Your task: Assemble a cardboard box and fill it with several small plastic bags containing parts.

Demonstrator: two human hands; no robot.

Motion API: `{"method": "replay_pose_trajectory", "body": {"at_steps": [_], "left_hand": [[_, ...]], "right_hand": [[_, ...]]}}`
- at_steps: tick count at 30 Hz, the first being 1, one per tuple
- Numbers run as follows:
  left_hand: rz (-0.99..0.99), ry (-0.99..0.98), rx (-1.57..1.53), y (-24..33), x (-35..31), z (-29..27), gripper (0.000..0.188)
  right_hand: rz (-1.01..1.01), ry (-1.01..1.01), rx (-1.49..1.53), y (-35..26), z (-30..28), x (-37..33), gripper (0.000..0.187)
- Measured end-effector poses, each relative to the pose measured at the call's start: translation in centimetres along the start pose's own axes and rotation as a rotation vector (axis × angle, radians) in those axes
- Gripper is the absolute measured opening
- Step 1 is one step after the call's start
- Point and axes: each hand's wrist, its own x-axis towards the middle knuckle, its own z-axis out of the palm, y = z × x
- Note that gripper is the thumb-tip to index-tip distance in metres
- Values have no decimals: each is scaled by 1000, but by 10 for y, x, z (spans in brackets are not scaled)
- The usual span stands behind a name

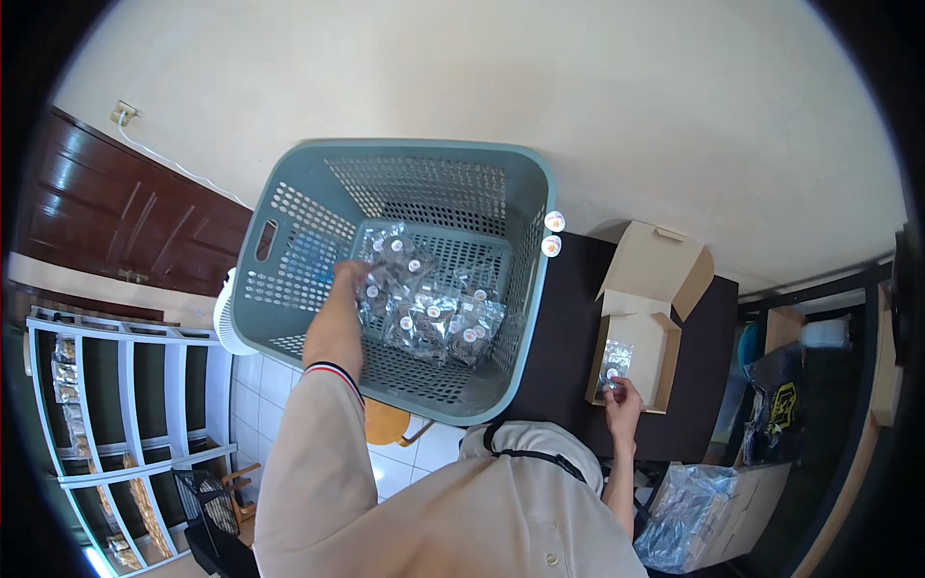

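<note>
A large grey-green plastic laundry basket (289,241) with perforated walls stands in front of me. On its bottom lies a pile of clear plastic packets (434,313), each with a round white sticker; their contents are too small to make out. My left hand (351,273) reaches into the basket at the pile's left edge, its fingers blurred and partly hidden. To the right, an open brown cardboard box (658,371) has its lid raised. My right hand (624,400) is closed on the lower end of a clear plastic packet (617,358) with a round sticker, inside the box.
The box rests on a dark table (699,337) beside the basket. Two round stickers (552,234) are on the basket's right rim. A plastic-wrapped bundle (679,511) lies at lower right. White shelves (135,414) with packaged goods stand at left, near a black chair (207,520).
</note>
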Motion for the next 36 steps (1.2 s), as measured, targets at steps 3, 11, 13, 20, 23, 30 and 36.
{"method": "replay_pose_trajectory", "body": {"at_steps": [3, 11, 13, 20, 23, 30, 36], "left_hand": [[-39, -162, -565, 45, -18, 60, 48], [164, 170, 236, 39, -95, 71, 83], [9, 141, 115, 42, -102, 73, 75], [-58, -500, -499, 14, -44, 11, 16], [80, -301, -436, 68, -79, 11, 16], [637, -222, -397, 149, -224, -71, 20], [988, -387, -777, 174, -438, 14, 9]], "right_hand": [[66, 3, -97, 12, -14, 2, 21], [100, -78, -78, -8, 2, 15, 20], [57, -75, -160, -9, 1, 14, 19], [13, -52, -82, -18, -1, 12, 17], [8, -9, -81, -4, -14, 2, 18], [-85, -22, 39, -17, -29, -3, 17], [-211, 17, 375, -121, -60, -26, 20]]}}
